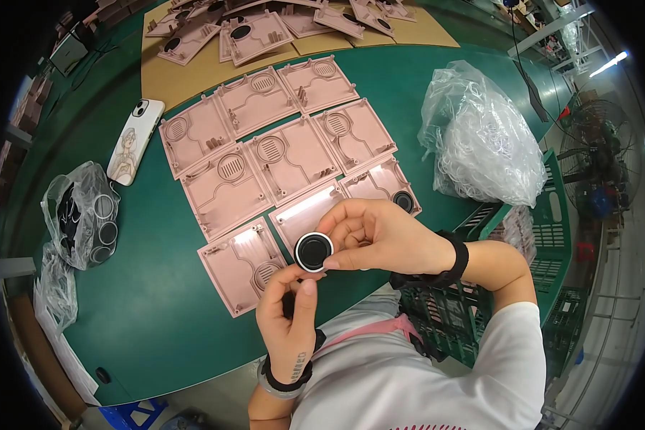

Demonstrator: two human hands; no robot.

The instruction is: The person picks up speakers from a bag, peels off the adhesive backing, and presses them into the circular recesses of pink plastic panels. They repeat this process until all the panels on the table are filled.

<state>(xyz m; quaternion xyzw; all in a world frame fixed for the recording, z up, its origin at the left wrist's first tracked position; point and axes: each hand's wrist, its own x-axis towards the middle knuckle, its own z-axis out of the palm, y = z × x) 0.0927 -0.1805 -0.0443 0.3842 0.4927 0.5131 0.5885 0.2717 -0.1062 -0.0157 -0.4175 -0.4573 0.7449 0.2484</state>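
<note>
Worn at head height, the wide fisheye camera looks steeply down over the near edge of the tabletop [150, 304] and across toward its far side, close above the left hand [287, 315] and right hand [393, 236].

Green tabletop [150, 247] gives passage between bagged rings [106, 233] and pink panels [294, 156]; a bulky clear bag [487, 147] obstructs rightward.

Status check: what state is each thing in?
Round black part: held in hand
Right hand: pinching its rim
Left hand: at its lower edge
Front-right pink panel: bearing a round black piece
Front-middle pink panel: partly hidden
Seven other laid-out pink panels: grilles bare
Phone: lying camera side up
Left bag: holding round pieces
Right bag: bulging
Back panels: piled loosely
</note>
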